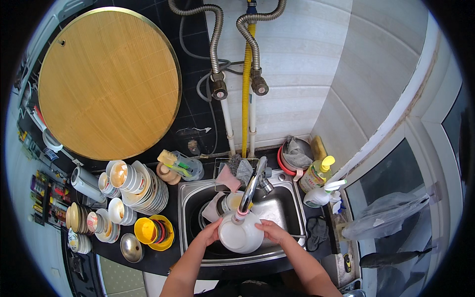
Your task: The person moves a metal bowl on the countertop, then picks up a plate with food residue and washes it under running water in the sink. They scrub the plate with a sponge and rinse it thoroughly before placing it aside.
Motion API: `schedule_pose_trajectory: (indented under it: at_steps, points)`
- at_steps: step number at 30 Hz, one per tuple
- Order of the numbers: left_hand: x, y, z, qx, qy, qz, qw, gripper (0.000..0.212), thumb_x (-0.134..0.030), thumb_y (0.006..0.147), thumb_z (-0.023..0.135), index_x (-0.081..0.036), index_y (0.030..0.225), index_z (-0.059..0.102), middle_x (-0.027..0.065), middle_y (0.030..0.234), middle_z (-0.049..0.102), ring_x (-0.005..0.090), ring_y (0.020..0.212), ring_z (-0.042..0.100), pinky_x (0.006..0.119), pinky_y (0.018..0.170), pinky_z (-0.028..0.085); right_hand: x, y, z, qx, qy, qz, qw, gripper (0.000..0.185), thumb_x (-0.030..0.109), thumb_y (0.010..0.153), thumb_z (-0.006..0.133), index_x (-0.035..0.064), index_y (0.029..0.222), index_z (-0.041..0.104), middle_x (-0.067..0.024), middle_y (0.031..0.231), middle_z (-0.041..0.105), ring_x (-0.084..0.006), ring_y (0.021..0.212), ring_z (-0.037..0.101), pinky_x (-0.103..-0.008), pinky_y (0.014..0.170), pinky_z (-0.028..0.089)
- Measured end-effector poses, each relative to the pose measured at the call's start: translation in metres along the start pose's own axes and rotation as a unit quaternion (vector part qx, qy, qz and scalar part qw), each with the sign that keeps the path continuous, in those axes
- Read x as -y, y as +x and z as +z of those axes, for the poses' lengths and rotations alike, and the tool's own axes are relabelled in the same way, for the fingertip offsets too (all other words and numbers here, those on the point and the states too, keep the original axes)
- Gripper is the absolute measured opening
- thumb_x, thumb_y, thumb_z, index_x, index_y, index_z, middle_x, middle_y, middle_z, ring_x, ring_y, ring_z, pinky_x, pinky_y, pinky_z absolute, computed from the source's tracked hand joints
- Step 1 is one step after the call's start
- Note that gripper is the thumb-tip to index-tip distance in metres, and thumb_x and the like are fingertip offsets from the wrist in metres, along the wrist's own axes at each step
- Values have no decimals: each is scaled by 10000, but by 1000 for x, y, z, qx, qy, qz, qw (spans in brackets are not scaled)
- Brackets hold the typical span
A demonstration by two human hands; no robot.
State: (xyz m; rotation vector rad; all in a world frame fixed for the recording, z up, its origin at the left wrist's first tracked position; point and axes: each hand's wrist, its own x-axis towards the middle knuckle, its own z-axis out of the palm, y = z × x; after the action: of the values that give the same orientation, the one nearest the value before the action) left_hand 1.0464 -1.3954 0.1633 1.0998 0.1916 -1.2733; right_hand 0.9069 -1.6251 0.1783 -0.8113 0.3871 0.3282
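Observation:
A white bowl [242, 237] is held between my two hands over the stainless steel sink [272, 211], right beneath the spout of the chrome faucet [252, 185]. My left hand [212, 233] grips its left rim, and my right hand [272, 232] has the right side. The bowl is tilted, with a round base ring facing up. Behind it, inside the sink, are a pale cloth [214, 208] and a container with yellowish contents [233, 201], partly covered by the faucet. Whether water is running cannot be made out clearly.
Stacked plates [154, 193], white bowls [120, 174] and yellow bowls [145, 230] crowd the counter on the left, near a metal bowl [131, 248]. Right of the sink stand a yellow-capped detergent bottle [315, 174], a white spray bottle [317, 198] and a dark cloth [316, 232]. Behind is a wire rack with cloths [228, 178].

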Motion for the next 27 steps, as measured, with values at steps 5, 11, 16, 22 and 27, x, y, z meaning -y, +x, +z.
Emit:
schedule_pose_trajectory:
  at_steps: [5,11,16,22,27]
  points:
    - [-19,-32,-1,109,65,-6,992,321,-183,821,577,-30,1099,526,67,1043,588,171,915,586,321,792,470,-2,26,-9,-65,21,-14,998,319,272,846,551,26,1048,541,-44,944,610,-125,835,597,-260,728,486]
    - [-16,-39,41,126,112,14,986,379,-24,722,656,-39,1085,548,38,994,601,139,911,565,285,828,436,-3,63,-1,-133,-91,-65,985,320,262,861,512,-3,1036,545,-72,922,601,-166,816,569,-282,735,449]
    - [8,-26,47,46,135,78,987,304,-10,726,652,-30,1020,577,23,960,606,113,877,559,264,806,427,-36,96,26,-263,-460,-317,787,447,326,769,593,-34,1027,531,-168,917,582,-331,832,551,-362,779,429]
    - [20,-25,34,21,220,114,969,285,-4,729,649,-19,1004,576,22,965,605,104,868,556,259,792,429,-7,51,91,-219,-478,-303,795,526,377,783,581,4,1141,480,-152,1050,553,-252,988,534,-356,846,412]
    - [12,-54,47,52,105,71,991,288,-5,725,652,-17,1002,576,32,974,607,113,883,559,263,801,431,-24,114,-20,-96,-88,68,989,413,341,897,386,63,1196,446,-134,1104,540,-238,1021,525,-386,882,411]
